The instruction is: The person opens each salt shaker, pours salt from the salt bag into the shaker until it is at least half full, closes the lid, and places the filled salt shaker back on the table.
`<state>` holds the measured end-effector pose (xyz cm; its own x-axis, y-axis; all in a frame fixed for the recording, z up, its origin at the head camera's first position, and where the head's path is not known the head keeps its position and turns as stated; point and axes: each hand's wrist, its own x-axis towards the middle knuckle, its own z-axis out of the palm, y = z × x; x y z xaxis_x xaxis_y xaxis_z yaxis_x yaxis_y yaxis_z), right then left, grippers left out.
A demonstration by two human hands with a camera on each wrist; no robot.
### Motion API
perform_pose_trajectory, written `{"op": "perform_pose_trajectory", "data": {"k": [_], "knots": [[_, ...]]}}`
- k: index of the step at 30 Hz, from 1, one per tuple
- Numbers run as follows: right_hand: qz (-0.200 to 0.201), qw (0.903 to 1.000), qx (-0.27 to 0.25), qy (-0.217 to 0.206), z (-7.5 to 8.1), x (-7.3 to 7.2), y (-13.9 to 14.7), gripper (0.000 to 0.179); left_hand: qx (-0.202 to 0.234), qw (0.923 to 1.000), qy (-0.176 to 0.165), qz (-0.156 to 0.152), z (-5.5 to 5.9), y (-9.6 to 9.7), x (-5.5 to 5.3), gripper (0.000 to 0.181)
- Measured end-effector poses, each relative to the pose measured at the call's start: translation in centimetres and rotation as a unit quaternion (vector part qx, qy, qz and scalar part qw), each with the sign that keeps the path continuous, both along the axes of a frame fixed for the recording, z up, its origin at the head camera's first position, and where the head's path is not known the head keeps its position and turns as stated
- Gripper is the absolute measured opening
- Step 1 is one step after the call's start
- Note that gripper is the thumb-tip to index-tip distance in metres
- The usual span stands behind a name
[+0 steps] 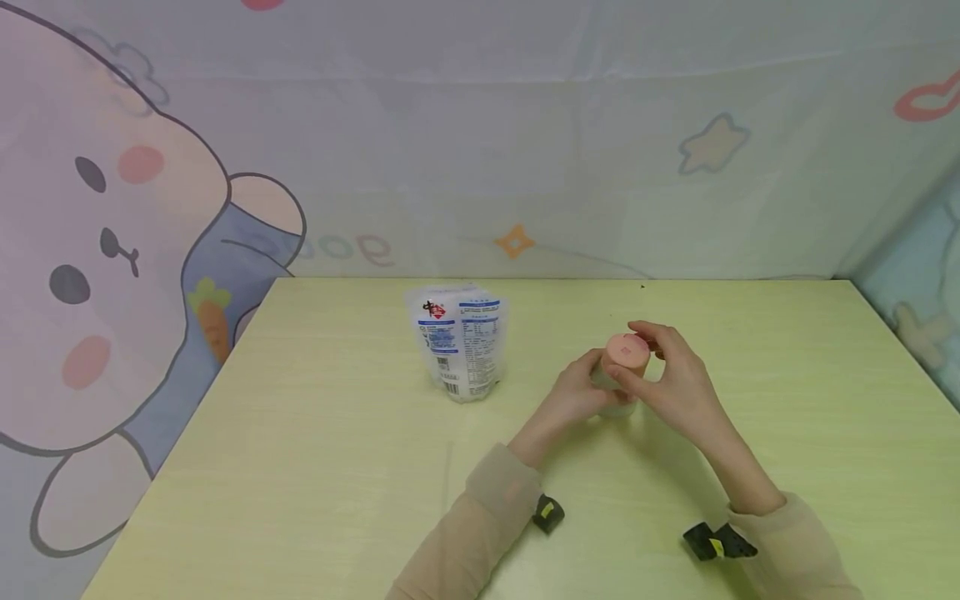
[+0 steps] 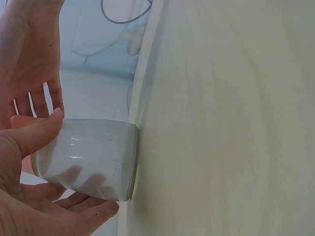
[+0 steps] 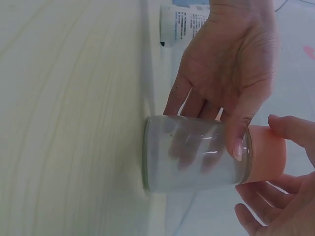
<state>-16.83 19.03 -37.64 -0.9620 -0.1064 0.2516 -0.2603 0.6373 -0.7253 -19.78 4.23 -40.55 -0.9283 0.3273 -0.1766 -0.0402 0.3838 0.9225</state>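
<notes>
A clear glass jar (image 3: 197,147) with a pink-orange lid (image 1: 627,353) stands upright on the table. Through its glass, fingers show from behind, blurred by the wall. My left hand (image 1: 583,390) wraps round the jar's body, thumb on the near side below the lid and fingers behind. From the right, my right hand (image 1: 678,383) holds the lid, its thumb on one side and fingers on the other, as the right wrist view shows. To the left of both hands stands a white printed plastic pouch (image 1: 463,346) with blue bands and a barcode.
The pale wooden table (image 1: 315,467) reaches back to a hanging cloth (image 1: 480,167) printed with a cartoon animal and stars. Black straps with yellow tags (image 1: 549,513) show by both cuffs.
</notes>
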Motion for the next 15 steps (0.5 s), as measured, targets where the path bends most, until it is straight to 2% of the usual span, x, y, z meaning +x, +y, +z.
{"op": "perform_pose_trajectory", "data": {"k": [15], "knots": [[0.007,1.0000,0.002,-0.002,0.07,0.04,-0.08,0.062,0.009,1.0000,0.002,0.000,-0.16,-0.08,-0.01,0.059]]}}
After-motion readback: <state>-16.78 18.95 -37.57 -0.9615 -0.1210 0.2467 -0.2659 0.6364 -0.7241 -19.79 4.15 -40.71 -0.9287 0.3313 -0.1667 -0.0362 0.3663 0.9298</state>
